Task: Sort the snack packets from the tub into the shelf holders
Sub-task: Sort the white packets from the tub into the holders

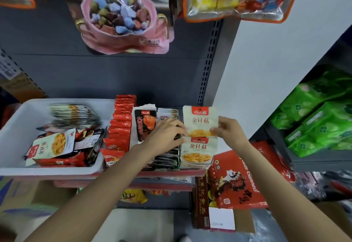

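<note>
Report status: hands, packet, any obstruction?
Right hand pinches white packet above rightmost holder. Left hand fingers rest on neighbouring packets. Tub still holds packets.

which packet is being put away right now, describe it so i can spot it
Find the white tub; the holders sit to its right. At the far right row, the right hand pinches a cream packet, raised above its shelved twins.

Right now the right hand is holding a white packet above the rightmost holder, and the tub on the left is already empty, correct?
Not quite. The head view shows the tub still holds packets. The rest stands: the right hand pinches a white packet above the rightmost holder.
</note>
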The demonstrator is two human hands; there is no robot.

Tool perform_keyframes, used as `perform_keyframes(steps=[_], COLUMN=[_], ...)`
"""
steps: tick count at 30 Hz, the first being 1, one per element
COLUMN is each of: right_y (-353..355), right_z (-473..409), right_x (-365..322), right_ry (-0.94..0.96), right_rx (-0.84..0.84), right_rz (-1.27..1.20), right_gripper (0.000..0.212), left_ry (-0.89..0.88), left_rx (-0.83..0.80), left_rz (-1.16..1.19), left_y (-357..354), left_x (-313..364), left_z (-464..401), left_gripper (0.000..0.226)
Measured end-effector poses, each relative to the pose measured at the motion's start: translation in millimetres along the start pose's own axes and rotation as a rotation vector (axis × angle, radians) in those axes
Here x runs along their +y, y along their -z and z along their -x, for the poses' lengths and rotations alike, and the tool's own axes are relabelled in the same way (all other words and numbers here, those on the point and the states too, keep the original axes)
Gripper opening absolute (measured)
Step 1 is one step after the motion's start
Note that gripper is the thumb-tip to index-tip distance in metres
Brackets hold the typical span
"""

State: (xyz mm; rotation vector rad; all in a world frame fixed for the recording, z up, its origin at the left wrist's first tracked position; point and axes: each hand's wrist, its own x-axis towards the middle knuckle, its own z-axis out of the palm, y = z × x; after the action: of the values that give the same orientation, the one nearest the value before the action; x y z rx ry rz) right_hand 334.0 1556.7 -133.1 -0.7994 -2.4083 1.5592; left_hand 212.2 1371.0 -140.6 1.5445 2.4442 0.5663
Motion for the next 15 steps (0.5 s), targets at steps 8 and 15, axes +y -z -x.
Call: perform_keyframes(steps=[8,15], right_y=[-5.7,-8.4], right_z=[-6.0,-8.5], right_x=[-15.7,-12.4], right_ry=[0.182,0.050], right_rx=[0.116,0.093], right_rz=[0.272,0.411], right_gripper=[0.011,0.010], left_ry=[0.085,0.086], left_rx=[0.078,0.109], left_rz=[0.213,0.187], left_y=[-5.1,-1.2], left_x=[-0.7,-3.2], left_z=[0.2,-1.4], left_gripper=[0.020,0.019])
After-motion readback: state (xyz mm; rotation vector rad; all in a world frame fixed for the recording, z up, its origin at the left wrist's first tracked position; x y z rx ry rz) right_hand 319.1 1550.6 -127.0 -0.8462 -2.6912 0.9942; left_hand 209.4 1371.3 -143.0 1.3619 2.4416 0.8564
